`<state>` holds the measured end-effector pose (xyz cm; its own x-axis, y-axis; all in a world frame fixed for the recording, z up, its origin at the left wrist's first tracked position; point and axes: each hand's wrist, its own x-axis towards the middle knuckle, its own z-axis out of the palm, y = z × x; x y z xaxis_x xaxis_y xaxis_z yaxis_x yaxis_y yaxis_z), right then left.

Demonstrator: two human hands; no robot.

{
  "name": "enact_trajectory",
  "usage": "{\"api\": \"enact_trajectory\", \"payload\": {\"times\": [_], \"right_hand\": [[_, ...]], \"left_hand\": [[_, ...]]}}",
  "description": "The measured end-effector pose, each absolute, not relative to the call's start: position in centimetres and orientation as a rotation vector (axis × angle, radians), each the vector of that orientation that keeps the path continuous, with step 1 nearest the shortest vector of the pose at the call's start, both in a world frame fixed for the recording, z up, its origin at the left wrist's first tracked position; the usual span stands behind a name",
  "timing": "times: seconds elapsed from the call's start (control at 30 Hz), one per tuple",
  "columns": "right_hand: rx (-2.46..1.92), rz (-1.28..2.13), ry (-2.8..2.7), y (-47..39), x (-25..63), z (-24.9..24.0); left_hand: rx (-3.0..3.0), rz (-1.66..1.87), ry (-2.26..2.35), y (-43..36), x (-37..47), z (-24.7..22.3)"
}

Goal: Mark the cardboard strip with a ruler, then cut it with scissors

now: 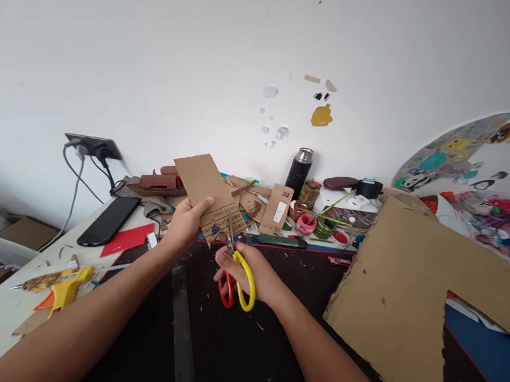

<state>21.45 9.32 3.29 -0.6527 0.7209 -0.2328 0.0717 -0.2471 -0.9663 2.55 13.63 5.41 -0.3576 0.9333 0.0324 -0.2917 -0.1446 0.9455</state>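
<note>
My left hand grips a brown piece of cardboard, thumb on top, holding it up above the dark mat. Printed characters run along the cardboard's lower part. My right hand is closed around scissors with one red and one yellow handle. Their blades point away from me and meet the cardboard's lower right part. How far the blades are apart is hard to see. Beneath my hands a metal ruler lies on the dark mat.
A large cardboard sheet leans at the right. On the left lie a yellow glue gun, a phone and red paper. Behind my hands stand a black thermos and several paint jars, with a green utility knife before them.
</note>
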Motion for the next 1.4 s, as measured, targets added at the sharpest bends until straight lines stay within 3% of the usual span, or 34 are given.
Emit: {"api": "enact_trajectory", "payload": {"times": [1.4], "right_hand": [[-1.125, 1.601, -1.642, 9.1, 20.8, 0.4]], "left_hand": [[0.772, 1.613, 1.161, 13.9, 3.0, 3.6]]}}
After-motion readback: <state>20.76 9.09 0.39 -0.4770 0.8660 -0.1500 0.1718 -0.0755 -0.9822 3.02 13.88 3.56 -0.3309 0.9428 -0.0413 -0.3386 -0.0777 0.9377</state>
